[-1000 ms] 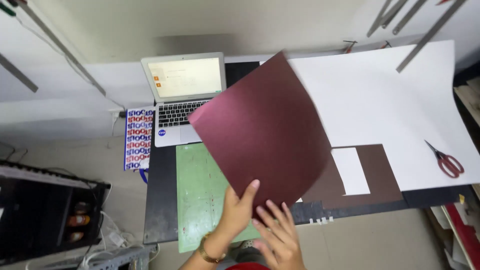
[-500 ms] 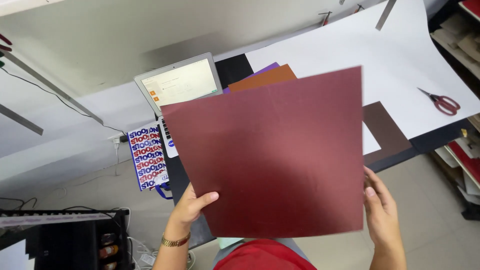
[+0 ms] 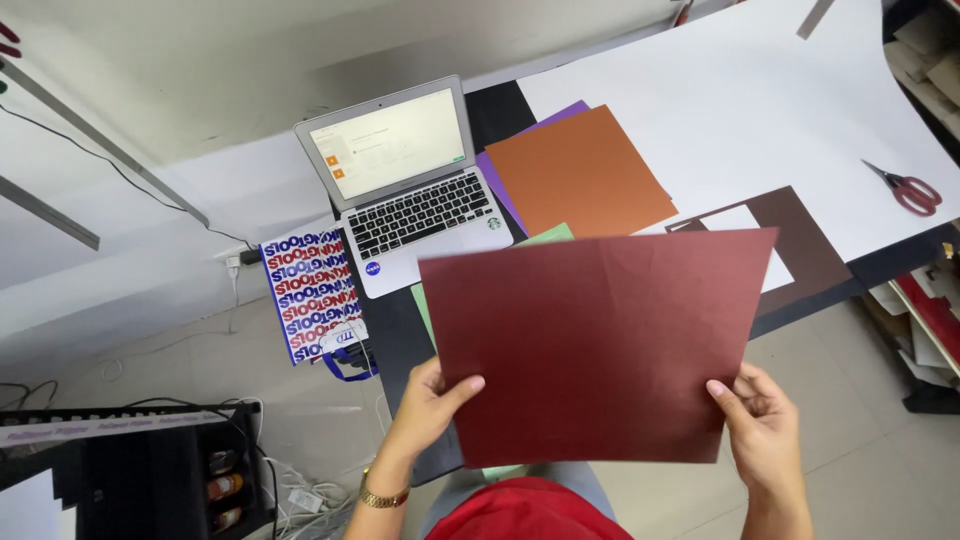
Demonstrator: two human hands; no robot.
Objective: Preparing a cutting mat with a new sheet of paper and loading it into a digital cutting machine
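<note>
Left hand (image 3: 428, 400): thumb laid over the near face of the dark red paper sheet (image 3: 595, 345) at its lower left corner, the other fingers tucked behind it, so the corner is pinched between thumb and fingers. Right hand (image 3: 762, 425): thumb pressed on the lower right corner, fingers curled behind, a matching pinch. With both lower corners gripped, the sheet stands up flat and taut toward the camera, which judges as a hold for keeping a limp sheet from sagging or folding.

The sheet hangs in the air above the near edge of the black table (image 3: 400, 335), clear of it, and hides part of what lies beneath.

Positions relative to the sheet:
- A pale green mat (image 3: 540, 238) lies on the table directly behind and under it; only a strip shows above the top edge and at the left.
- An orange sheet (image 3: 580, 172) lies flat beyond the top edge, stacked on a purple sheet (image 3: 545, 118) whose edge alone shows.
- An open laptop (image 3: 410, 180) sits beyond and to the left, screen lit.
- A dark brown cut frame (image 3: 805, 235) lies just beyond the upper right corner, on a large white sheet (image 3: 740, 90).
- Red-handled scissors (image 3: 905, 187) rest well to the right, on the same white sheet.
- A printed bag (image 3: 312, 290) hangs at the left, off the table's side.
</note>
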